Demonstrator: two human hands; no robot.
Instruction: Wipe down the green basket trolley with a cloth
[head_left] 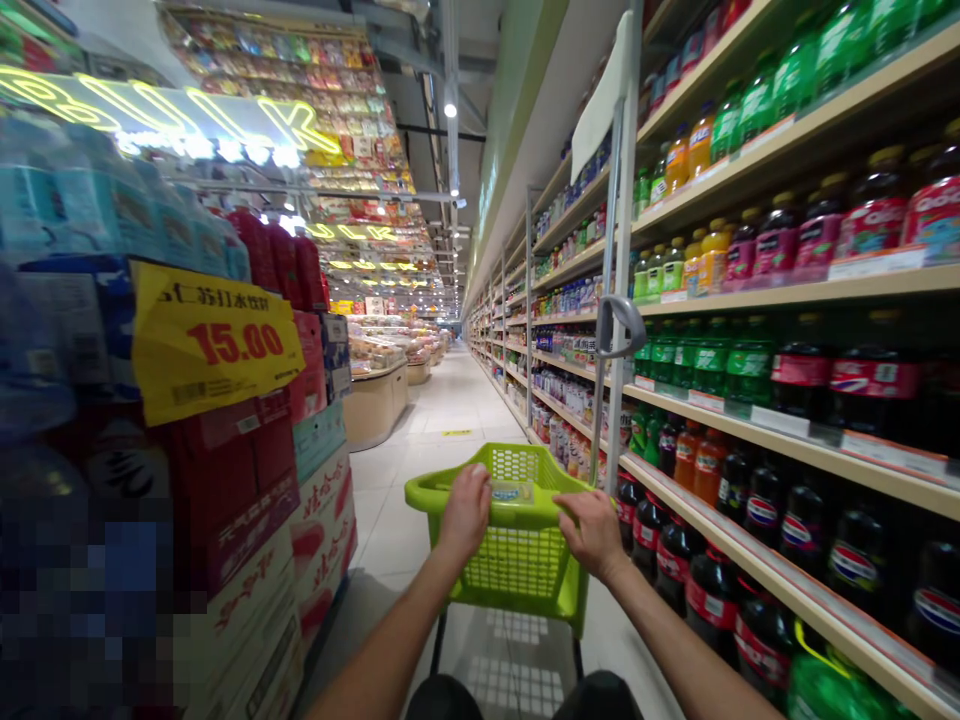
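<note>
A lime-green plastic shopping cart (517,570) stands straight in front of me, its basket pierced with a grid of holes. My left hand (466,508) is closed round the left part of its handle. On the right part, my right hand (592,530) is curled over the handle, its thumb side toward the middle. Between the two hands, a small printed label panel (512,492) sits on the handle. The inside of the basket is mostly hidden behind the handle and my hands. Dark cart legs reach down beside my knees.
Drink shelves (787,290) line the right side closely, with cola bottles (855,540) low down. Stacked drink cartons (240,540) with a yellow price sign (217,340) crowd the left. A tiled aisle (446,400) runs ahead past bulk-goods counters (375,405).
</note>
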